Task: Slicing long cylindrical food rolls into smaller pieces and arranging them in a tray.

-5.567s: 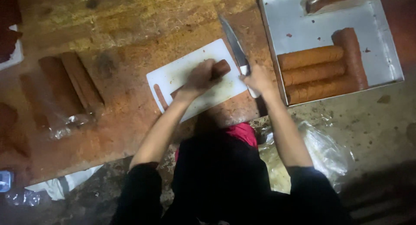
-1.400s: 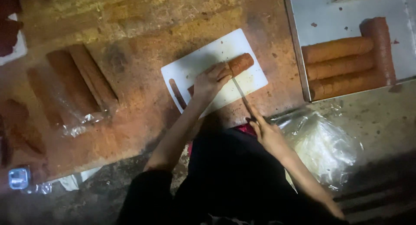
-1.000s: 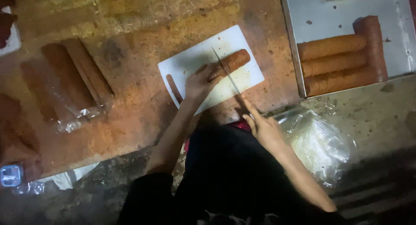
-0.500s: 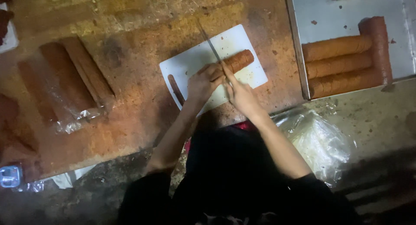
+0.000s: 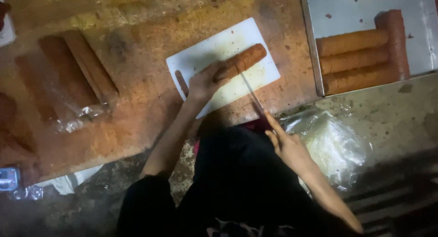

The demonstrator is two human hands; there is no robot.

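Metal tray [image 5: 319,59] beyond right hand [image 5: 287,145], which grips knife [image 5: 252,93], holds orange-brown logs [image 5: 351,41]; left hand [image 5: 205,82] clasps scored log [image 5: 244,61] on white board [image 5: 214,50].

One view only, from the camera on my head, looking almost straight down. My dark lap fills the bottom middle, and both my arms reach up into the picture from there. The wooden table [image 5: 137,123] spans the upper half, its far side toward the top. The white cutting board [image 5: 205,59] sits near the centre, close enough to see marks on it. A metal tray [image 5: 346,9] is cut off at the top right corner, and bare floor shows below it.
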